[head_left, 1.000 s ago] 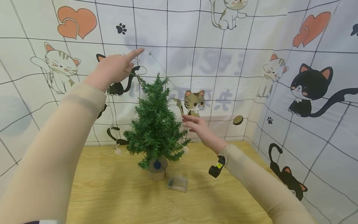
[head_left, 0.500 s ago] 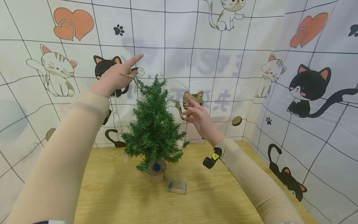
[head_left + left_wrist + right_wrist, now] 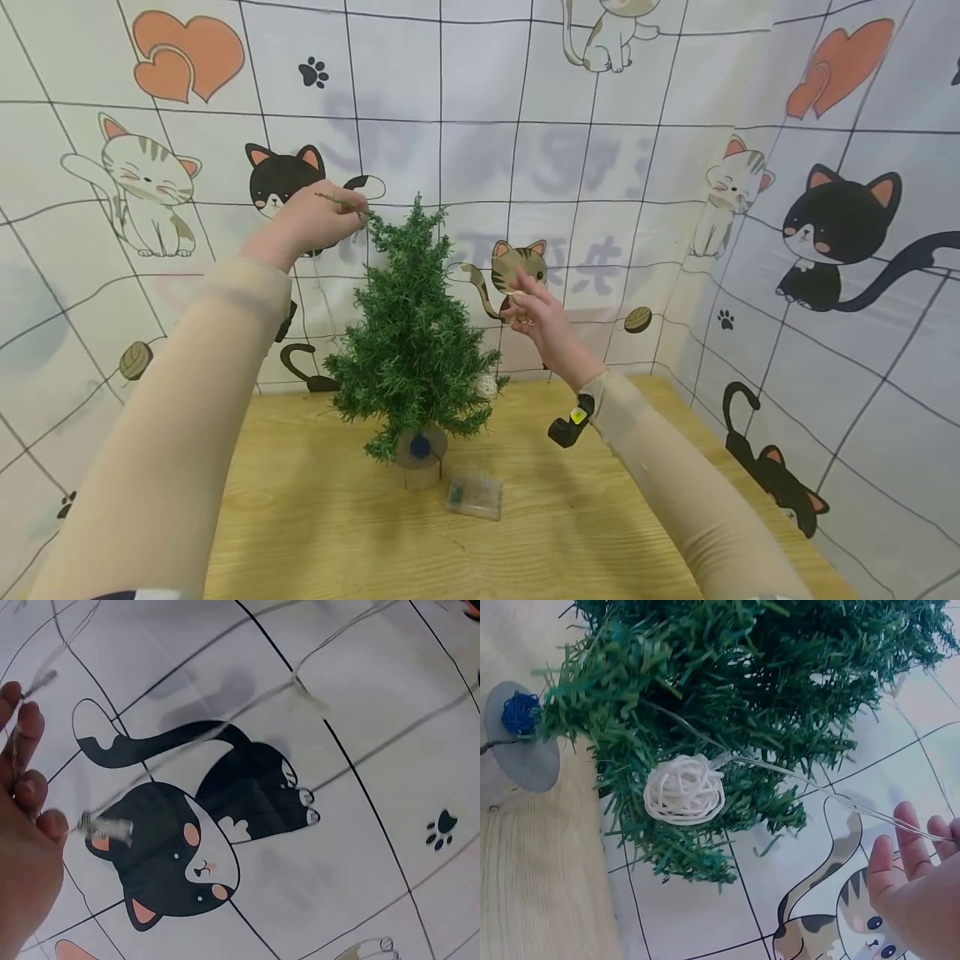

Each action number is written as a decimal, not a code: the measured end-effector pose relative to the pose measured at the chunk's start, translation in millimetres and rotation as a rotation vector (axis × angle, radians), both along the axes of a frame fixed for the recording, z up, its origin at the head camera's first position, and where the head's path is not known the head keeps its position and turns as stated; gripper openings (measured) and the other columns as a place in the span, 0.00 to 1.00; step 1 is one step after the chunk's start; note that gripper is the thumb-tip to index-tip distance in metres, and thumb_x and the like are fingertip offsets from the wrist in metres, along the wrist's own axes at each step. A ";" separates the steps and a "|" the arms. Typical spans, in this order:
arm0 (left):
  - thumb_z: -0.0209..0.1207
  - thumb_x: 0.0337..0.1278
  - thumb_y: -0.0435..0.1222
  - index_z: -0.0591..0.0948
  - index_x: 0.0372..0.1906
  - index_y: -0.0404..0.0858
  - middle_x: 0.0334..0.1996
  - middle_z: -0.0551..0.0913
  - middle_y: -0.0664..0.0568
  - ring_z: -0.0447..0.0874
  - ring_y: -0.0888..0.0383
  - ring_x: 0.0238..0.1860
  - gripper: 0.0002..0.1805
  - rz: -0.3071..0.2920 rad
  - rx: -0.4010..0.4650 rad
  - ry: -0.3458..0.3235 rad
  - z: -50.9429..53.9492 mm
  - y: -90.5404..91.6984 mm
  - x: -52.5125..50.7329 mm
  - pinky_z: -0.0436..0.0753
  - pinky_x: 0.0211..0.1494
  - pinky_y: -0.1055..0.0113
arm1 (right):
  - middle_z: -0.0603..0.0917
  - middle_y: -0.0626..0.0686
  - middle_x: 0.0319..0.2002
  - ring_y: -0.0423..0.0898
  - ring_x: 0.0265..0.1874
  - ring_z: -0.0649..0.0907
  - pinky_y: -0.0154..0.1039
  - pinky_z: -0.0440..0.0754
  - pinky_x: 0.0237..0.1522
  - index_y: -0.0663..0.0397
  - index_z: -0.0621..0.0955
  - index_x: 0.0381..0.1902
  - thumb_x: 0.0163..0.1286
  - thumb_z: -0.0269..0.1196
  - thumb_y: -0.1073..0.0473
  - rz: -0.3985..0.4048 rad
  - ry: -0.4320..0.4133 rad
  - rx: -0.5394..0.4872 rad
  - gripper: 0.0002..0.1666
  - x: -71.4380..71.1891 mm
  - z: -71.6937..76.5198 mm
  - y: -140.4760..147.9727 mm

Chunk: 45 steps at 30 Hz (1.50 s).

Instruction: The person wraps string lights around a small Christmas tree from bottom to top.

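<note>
A small green artificial Christmas tree (image 3: pixel 412 333) stands upright on the table. My left hand (image 3: pixel 322 217) is beside its top, on the left. In the left wrist view, the curled fingers (image 3: pixel 30 720) hold a thin clear string-light wire (image 3: pixel 71 829) with a small clear bulb. My right hand (image 3: pixel 547 321) is to the right of the tree, apart from it. Between its fingers (image 3: pixel 911 851) it holds thin wire strands (image 3: pixel 817 787), which run to a white woven ball (image 3: pixel 682 791) against the lower branches. The thumb is hidden.
A clear flat battery box (image 3: pixel 475 497) lies in front of the round tree base (image 3: pixel 420 471), on the wooden table (image 3: pixel 585 525). Behind hangs a white cloth (image 3: pixel 480 75) printed with cats and grid lines. More wire hangs left of the tree.
My left hand has come down toward the treetop, and its pointing index finger has curled in. The right hand has risen slightly beside the tree.
</note>
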State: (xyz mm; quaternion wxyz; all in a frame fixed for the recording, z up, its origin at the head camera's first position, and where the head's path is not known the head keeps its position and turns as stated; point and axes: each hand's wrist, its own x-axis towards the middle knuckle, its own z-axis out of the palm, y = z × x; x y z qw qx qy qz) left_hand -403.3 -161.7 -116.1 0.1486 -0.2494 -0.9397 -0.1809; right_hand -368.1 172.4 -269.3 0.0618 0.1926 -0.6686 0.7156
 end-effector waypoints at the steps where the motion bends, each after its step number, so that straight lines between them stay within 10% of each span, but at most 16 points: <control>1: 0.43 0.69 0.39 0.82 0.52 0.42 0.43 0.78 0.40 0.67 0.46 0.40 0.19 0.014 -0.048 0.047 -0.4 0.3 -0.2 0.64 0.43 0.53 | 0.59 0.54 0.71 0.49 0.47 0.74 0.54 0.68 0.56 0.49 0.52 0.78 0.73 0.50 0.56 -0.007 -0.003 0.007 0.38 -0.4 -0.8 1.3; 7: 0.40 0.70 0.37 0.82 0.54 0.41 0.49 0.80 0.42 0.67 0.41 0.48 0.22 0.126 -0.333 0.242 -9.2 4.6 -11.1 0.65 0.49 0.47 | 0.59 0.54 0.72 0.53 0.49 0.73 0.43 0.72 0.49 0.48 0.54 0.77 0.76 0.49 0.53 -0.031 -0.098 0.071 0.35 -2.4 -5.9 7.8; 19: 0.49 0.67 0.35 0.77 0.61 0.35 0.52 0.75 0.39 0.67 0.40 0.49 0.20 0.197 -0.474 0.189 -78.0 -8.4 -29.8 0.68 0.50 0.46 | 0.67 0.57 0.66 0.52 0.49 0.73 0.46 0.70 0.47 0.61 0.64 0.69 0.78 0.47 0.50 0.058 -0.377 0.079 0.29 -3.7 -42.9 4.9; 36: 0.51 0.54 0.26 0.84 0.43 0.32 0.35 0.79 0.42 0.68 0.43 0.36 0.15 0.245 -0.419 0.299 -107.4 -84.2 3.7 0.69 0.35 0.51 | 0.59 0.66 0.71 0.62 0.72 0.53 0.61 0.50 0.68 0.56 0.47 0.77 0.78 0.40 0.38 0.226 -0.502 0.115 0.42 -1.9 -67.4 -5.1; 45: 0.45 0.57 0.24 0.86 0.44 0.34 0.40 0.84 0.41 0.75 0.40 0.40 0.20 0.232 -0.311 0.315 -107.3 -116.3 39.6 0.76 0.26 0.52 | 0.67 0.64 0.67 0.61 0.68 0.64 0.59 0.54 0.68 0.61 0.59 0.73 0.78 0.44 0.41 0.137 -0.323 0.232 0.37 13.3 -69.7 6.4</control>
